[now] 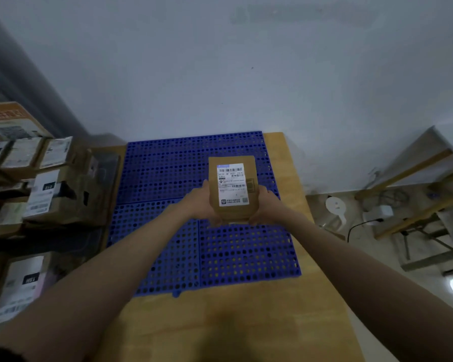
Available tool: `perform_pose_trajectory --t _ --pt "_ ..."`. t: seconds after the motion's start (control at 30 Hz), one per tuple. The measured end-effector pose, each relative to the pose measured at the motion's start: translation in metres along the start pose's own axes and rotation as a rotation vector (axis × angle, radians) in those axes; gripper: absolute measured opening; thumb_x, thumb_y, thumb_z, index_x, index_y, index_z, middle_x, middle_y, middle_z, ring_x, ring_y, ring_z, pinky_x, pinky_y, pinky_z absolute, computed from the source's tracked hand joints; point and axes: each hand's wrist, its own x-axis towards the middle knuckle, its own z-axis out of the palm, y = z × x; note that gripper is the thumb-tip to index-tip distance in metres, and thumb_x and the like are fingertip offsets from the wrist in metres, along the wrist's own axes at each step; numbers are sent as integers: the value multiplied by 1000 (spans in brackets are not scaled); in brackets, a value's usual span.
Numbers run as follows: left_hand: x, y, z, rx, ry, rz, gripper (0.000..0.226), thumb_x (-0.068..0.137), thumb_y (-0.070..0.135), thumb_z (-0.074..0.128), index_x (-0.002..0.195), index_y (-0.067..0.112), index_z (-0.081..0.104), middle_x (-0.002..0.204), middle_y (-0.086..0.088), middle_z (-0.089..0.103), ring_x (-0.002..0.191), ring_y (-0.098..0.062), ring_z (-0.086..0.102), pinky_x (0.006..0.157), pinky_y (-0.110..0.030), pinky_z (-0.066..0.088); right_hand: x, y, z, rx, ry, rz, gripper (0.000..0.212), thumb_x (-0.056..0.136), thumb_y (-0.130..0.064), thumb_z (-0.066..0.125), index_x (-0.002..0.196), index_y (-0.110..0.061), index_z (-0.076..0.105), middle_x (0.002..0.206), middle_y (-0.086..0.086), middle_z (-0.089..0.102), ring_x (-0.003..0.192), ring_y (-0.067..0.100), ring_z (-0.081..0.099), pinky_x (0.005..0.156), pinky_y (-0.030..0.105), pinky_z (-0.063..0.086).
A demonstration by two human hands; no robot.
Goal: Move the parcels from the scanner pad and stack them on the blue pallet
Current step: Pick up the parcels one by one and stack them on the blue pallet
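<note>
A brown cardboard parcel point(232, 188) with a white shipping label on top is held over the middle of the blue perforated pallet point(168, 173). My left hand point(203, 202) grips its left side and my right hand point(266, 205) grips its right side, fingers curled under its near end. Whether the parcel touches the pallet cannot be told. The pallet lies on a wooden table point(246, 322) and bears no other parcel.
Several labelled cardboard parcels point(47, 194) are piled at the left, beside a dark pad point(105, 163). A grey wall stands behind the pallet. To the right, on the floor, are wooden frames point(413, 205), a cable, a white plug block and a white round device point(335, 205).
</note>
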Motion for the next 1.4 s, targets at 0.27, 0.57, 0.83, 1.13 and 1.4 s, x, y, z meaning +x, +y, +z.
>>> perform_pose_trajectory --t 0.27,0.57,0.83,1.13,1.4 --pt "87 27 -37 -8 54 -32 130 66 28 88 153 3 -6 131 -15 52 111 -29 58 88 -40 54 66 -1 -62 -1 48 14 104 66 -6 86 147 -5 20 135 20 50 120 37 53 91 45 52" --pt "188 35 -76 51 101 -36 134 63 32 87 153 2 -8 137 -16 47 106 -27 57 72 -32 51 155 4 -101 30 69 24 99 67 -3 84 146 -8 23 130 16 54 114 35 57 84 40 52" --pt "258 37 -75 -61 89 -52 132 67 27 87 153 6 -12 132 -13 51 106 -25 58 87 -38 54 226 20 -118 52 81 25 93 70 0 75 148 -10 26 129 12 56 95 24 60 81 38 50" --pt "295 35 -74 -154 106 -10 133 68 26 86 153 11 -14 137 -7 51 114 -23 56 90 -38 54 263 38 -119 124 87 113 103 68 3 76 150 -16 17 111 11 60 103 32 58 78 39 51" --pt "275 31 -72 27 13 -121 133 73 48 80 151 8 -20 156 -15 25 136 -35 37 105 -44 42 245 27 -116 -68 127 97 99 74 -12 82 146 -4 16 124 18 54 112 35 57 79 38 50"
